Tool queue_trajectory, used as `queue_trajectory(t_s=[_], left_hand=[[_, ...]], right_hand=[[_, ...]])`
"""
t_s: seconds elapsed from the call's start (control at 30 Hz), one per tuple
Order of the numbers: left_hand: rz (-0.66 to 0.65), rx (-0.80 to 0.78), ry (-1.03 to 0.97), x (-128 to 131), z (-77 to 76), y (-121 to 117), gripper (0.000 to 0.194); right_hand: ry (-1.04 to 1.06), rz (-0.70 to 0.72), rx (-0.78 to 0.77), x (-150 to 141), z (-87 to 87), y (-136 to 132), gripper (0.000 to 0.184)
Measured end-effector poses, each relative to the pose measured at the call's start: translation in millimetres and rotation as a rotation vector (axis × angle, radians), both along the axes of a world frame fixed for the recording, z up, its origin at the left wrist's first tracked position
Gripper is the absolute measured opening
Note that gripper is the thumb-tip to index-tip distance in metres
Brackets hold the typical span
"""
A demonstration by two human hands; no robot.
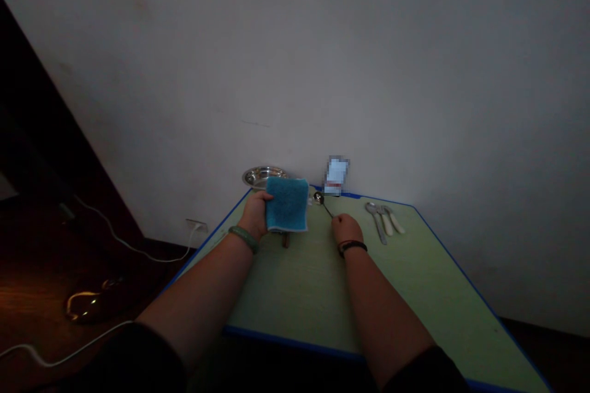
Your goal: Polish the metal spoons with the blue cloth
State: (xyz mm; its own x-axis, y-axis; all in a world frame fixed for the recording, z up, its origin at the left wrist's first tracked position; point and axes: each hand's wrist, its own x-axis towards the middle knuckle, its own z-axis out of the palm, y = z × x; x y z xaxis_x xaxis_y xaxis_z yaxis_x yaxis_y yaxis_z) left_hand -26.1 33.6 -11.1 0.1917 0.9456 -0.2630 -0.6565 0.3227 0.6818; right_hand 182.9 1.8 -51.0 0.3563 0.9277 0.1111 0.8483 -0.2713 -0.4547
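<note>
My left hand (255, 214) grips the left edge of a square blue cloth (287, 205), held up over the table. My right hand (347, 230) is closed round the thin handle of a metal ladle (318, 198), whose small round bowl points away from me, just right of the cloth. Below the cloth's lower edge a short brown handle end (286, 240) sticks out; the rest of it is hidden. Behind the cloth, a shiny metal bowl (251, 178) stands at the table's far left corner, partly covered from view.
The pale green table (304, 295) has blue edges and meets a grey wall. A phone with a blurred screen (336, 173) leans there. To the right lie a metal spoon (375, 221) and pale-handled cutlery (394, 221). A white cable (152, 258) runs at the left.
</note>
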Motion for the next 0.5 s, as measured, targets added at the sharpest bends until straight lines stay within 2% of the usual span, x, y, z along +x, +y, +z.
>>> queue_trajectory(t_s=[0.17,0.5], left_hand=[[0.007,-0.01,0.055,0,1.6,-2,0.06],[-0.046,0.023,0.055,4,5.2,-10,0.059]], right_hand=[[0.122,-0.032,0.061,9,1.5,2,0.032],[0.344,-0.029,0.263,22,17.8,-1,0.034]])
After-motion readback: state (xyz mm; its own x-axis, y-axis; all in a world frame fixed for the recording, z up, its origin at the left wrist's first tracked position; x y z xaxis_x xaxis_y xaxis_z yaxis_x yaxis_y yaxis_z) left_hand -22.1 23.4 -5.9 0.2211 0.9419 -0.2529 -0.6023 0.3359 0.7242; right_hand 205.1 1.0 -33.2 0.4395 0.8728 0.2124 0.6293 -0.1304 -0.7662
